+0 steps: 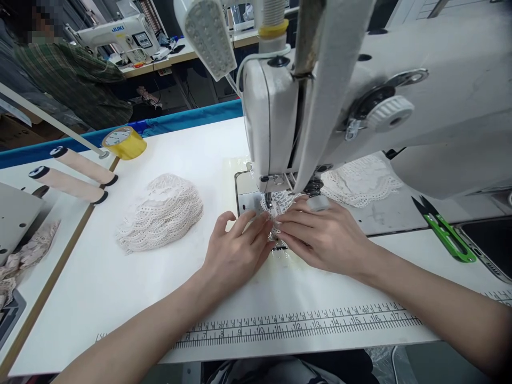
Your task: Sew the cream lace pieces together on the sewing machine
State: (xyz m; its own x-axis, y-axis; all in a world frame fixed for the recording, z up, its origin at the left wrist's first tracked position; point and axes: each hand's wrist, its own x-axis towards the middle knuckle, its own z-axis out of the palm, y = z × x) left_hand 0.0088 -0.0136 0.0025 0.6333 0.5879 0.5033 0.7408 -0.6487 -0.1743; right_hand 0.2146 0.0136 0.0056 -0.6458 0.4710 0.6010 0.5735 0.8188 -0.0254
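Note:
White lace lies on the metal plate beneath the needle and presser foot of a sewing machine. My left hand comes from the left, its fingertips pinching the near part of the lace. From the right, my right hand has its fingers bent and pressed together on the same lace, just beside the foot. Both sets of fingertips almost meet and cover much of the lace there. More lace spreads behind my right hand under the machine arm. A loose lace pile rests to the left.
Green thread snips lie at right beside a dark phone-like device. Thread cones and yellow tape stand at left. A printed ruler runs along the front edge. A person sits near another machine.

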